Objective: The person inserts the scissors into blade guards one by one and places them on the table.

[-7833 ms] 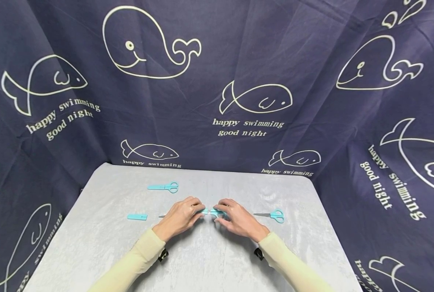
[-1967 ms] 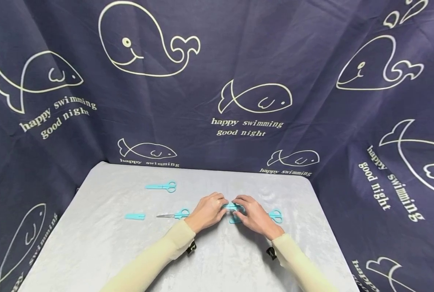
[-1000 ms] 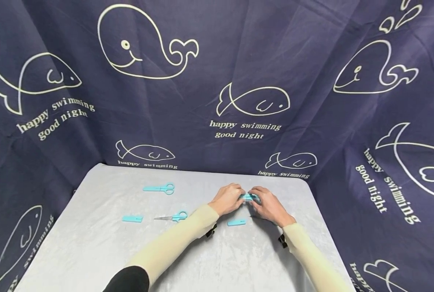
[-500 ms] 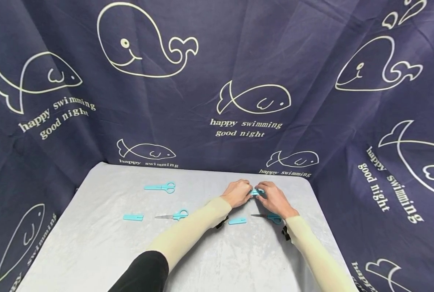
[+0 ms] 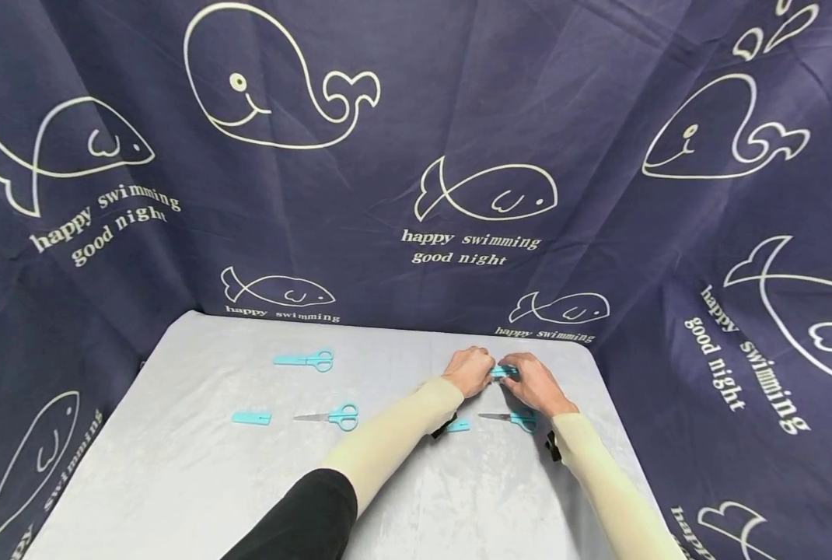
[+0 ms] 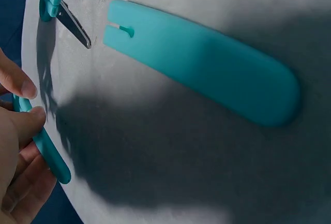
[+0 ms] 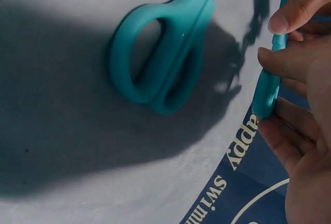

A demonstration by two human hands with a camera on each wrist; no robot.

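Both hands hold one pair of teal sheathed scissors (image 5: pixel 503 372) between them, over the back right of the table. My left hand (image 5: pixel 469 371) pinches the sheath (image 6: pixel 51 157), thumb on its near face and fingers behind. My right hand (image 5: pixel 533 383) grips the handles (image 7: pixel 267 92), which meet the sheath's mouth. Below the hands lie a loose teal sheath (image 6: pixel 201 61), partly covered by my left wrist in the head view, and bare-bladed scissors (image 7: pixel 155 53) with blades pointing left. Further left are a second pair of bare scissors (image 5: pixel 346 415) and another loose sheath (image 5: pixel 251 418).
Another pair of sheathed scissors (image 5: pixel 325 360) lies at the back left of the table (image 5: pixel 178 482). A dark blue curtain (image 5: pixel 360 210) with white fish and whales hangs behind and beside it. My left sleeve (image 5: pixel 388 455) crosses the middle of the table.
Both hands have moved from the table's middle to the back right, holding the scissors and sheath between them. The loose scissors and sheath beneath them have come into view.
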